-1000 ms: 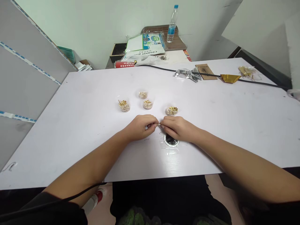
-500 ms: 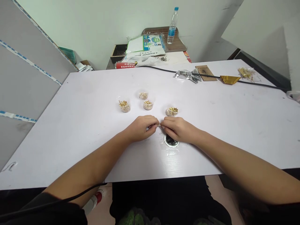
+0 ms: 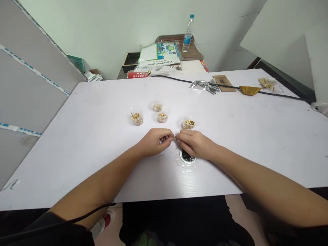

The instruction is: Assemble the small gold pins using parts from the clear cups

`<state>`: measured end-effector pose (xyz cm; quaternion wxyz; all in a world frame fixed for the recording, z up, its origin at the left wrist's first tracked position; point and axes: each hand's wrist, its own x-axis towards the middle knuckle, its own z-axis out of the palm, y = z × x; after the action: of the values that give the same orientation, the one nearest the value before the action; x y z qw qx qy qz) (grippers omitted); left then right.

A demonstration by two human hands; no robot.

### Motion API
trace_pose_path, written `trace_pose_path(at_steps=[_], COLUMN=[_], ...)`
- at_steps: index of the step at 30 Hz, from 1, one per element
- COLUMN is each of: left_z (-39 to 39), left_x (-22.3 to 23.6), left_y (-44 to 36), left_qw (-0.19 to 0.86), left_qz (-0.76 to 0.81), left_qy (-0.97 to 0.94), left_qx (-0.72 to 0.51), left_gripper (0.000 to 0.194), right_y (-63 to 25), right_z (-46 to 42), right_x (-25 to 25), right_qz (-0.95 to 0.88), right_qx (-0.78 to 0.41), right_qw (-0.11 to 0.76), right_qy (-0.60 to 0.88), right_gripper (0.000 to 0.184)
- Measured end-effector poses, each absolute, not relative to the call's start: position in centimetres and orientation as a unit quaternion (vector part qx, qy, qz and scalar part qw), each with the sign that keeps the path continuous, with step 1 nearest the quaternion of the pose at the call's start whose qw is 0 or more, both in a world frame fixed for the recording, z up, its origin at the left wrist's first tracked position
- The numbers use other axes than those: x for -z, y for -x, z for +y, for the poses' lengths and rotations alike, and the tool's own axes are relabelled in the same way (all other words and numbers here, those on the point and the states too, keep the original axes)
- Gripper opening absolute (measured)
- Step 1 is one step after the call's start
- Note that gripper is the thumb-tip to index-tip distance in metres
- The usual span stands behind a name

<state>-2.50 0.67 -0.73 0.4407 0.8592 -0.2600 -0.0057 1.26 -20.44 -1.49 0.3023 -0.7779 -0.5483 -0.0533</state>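
Observation:
My left hand [image 3: 158,141] and my right hand [image 3: 194,142] meet fingertip to fingertip above the white table. Between them runs a thin gold-coloured pin [image 3: 174,138], pinched at one end by each hand; most of it is hidden by the fingers. Just beyond my right hand stands a clear cup of gold pins [image 3: 188,124]. Farther left are three more small clear cups: a left one [image 3: 137,119], a middle one [image 3: 162,118] and a back one [image 3: 157,107], all holding small gold or pale pieces. A round black disc with a white rim [image 3: 188,156] lies partly under my right hand.
A black cable [image 3: 176,79] crosses the table's back edge. Along it lie a silver packet [image 3: 201,85], brown card [image 3: 224,83], gold foil piece [image 3: 250,90] and a bag of gold bits [image 3: 268,83]. Behind stands a water bottle [image 3: 188,36]; a grey partition [image 3: 25,85] borders the left.
The whole view has shifted slightly, with everything sitting a little lower in the picture. Both hands keep their pinch on the gold pin, almost unmoved.

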Motion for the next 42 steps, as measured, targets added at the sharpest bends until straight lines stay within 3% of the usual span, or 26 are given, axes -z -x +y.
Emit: trace_pose_path(at_steps=[23,35,42], left_z=[1.4,1.39,1.37], left_x=[0.69,0.38,0.44], left_y=[2.34,2.2,2.21], left_qw=[0.577,0.577,0.545], left_qz=[-0.229,-0.243,-0.231], left_qy=[-0.778,-0.773,-0.801], left_qx=[0.096,0.103,0.088], left_gripper=[0.017,0.016,0.014], right_y=[-1.56,-1.47,-1.31], right_z=[-19.97,-19.95,-20.22], right_x=[1.11,1.08,0.95], right_qz=[-0.538,-0.531,-0.539], right_qx=[0.029,0.031,0.068], right_qw=[0.396,0.41,0.36], right_qy=[0.743,0.741,0.759], right_gripper=[0.019,0.019,0.017])
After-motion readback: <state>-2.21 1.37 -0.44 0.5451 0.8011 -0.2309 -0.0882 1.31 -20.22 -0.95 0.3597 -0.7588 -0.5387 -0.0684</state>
